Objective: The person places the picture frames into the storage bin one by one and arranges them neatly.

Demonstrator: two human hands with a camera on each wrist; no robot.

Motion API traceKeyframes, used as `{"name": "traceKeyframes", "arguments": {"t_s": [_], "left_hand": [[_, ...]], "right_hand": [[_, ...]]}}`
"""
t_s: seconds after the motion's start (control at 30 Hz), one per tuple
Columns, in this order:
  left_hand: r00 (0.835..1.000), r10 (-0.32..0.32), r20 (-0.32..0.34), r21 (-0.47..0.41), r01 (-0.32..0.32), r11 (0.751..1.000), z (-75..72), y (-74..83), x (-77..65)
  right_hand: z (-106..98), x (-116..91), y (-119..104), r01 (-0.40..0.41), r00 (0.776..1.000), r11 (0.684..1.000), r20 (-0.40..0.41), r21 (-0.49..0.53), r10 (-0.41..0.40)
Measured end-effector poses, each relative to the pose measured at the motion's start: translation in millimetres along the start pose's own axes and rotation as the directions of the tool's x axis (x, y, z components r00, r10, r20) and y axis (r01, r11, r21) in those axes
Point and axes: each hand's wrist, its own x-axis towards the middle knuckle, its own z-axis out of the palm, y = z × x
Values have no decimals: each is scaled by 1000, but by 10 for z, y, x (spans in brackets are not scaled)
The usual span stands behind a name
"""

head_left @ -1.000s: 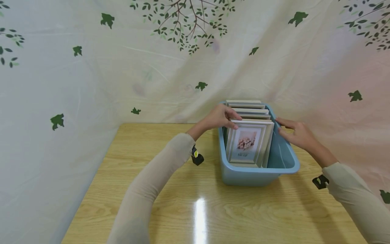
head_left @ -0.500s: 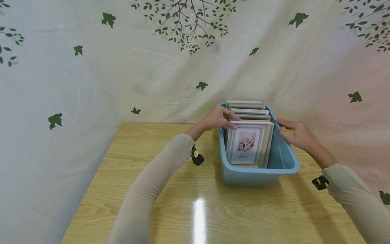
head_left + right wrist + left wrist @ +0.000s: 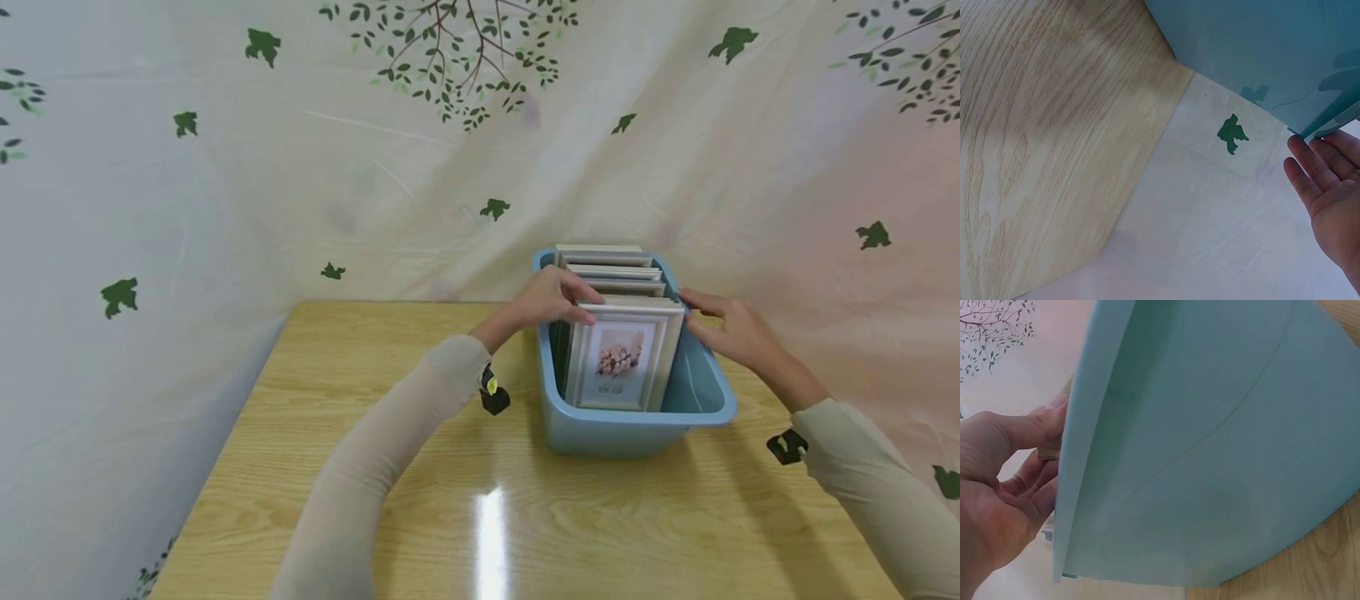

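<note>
A light blue plastic bin (image 3: 615,437) stands on the table, holding a row of upright picture frames. The frontmost picture frame (image 3: 618,362) has a pale border and a pink flower print. My left hand (image 3: 551,296) pinches its top left corner between thumb and fingers. In the left wrist view, the left hand (image 3: 1007,462) grips a frame edge partly hidden by the bin's wall (image 3: 1210,456). My right hand (image 3: 731,329) touches the bin's right rim. In the right wrist view, the right hand's fingers (image 3: 1313,165) are nearly straight against the rim; its thumb is hidden.
Several more picture frames (image 3: 600,261) stand behind the front one, their top edges showing. A wood-grain table (image 3: 420,500) lies under the bin. A pale curtain (image 3: 405,183) with leaf prints hangs behind and at the left.
My left hand has moved a little right and toward me. The front picture frame has shifted right with it, covering more of those behind. My right hand stays at the rim.
</note>
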Motion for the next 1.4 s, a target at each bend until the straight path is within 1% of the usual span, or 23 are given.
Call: {"name": "traceKeyframes", "arguments": {"t_s": [0.13, 0.2, 0.37, 0.5, 0.6, 0.63, 0.7, 0.8, 0.9, 0.97, 1.13, 1.3, 1.4], "left_hand": [[1000, 2, 20, 0, -2, 1000, 42, -12, -8], [1000, 3, 16, 15, -3, 1000, 59, -20, -5], [1000, 8, -7, 18, -8, 1000, 100, -26, -11], [998, 57, 1, 59, -56, 997, 99, -33, -20], [995, 93, 24, 114, -96, 989, 80, -52, -14], [995, 96, 35, 126, -100, 987, 71, -57, -12], [994, 86, 64, 154, -95, 983, 48, -54, -14], [993, 52, 105, 172, -69, 983, 18, -40, -19], [992, 28, 123, 197, -52, 979, 4, -24, -25], [992, 31, 119, 211, -56, 976, 4, -25, -27], [994, 62, 91, 240, -82, 967, 20, -44, -31], [993, 90, 70, 250, -105, 963, 38, -73, -25], [993, 95, 69, 258, -110, 960, 36, -86, -21]], "right_hand": [[0, 10, 10, 4, 1000, 1000, 1, -4, -4], [-1, 7, 14, 4, 1000, 1000, 3, -5, -4], [2, -8, 40, 9, 1000, 1000, 1, 5, -9], [-3, -5, 38, 16, 1000, 1000, -3, 0, -16], [-4, -1, 23, 1, 1000, 1000, -6, 8, -1], [-4, 0, 17, -4, 1000, 1000, -8, 10, 4], [-7, -1, 4, 1, 1000, 1000, -11, 10, -1], [-4, -2, 4, 26, 1000, 1000, -17, -4, -26], [-3, -4, 17, 43, 999, 999, -19, -12, -43], [-1, -4, 22, 41, 999, 999, -18, -5, -41], [-11, -5, 7, 30, 999, 999, -11, 18, -30], [-7, -2, -11, 16, 1000, 1000, -20, 10, -15], [-4, 2, -1, 23, 1000, 1000, -16, 3, -23]]}}
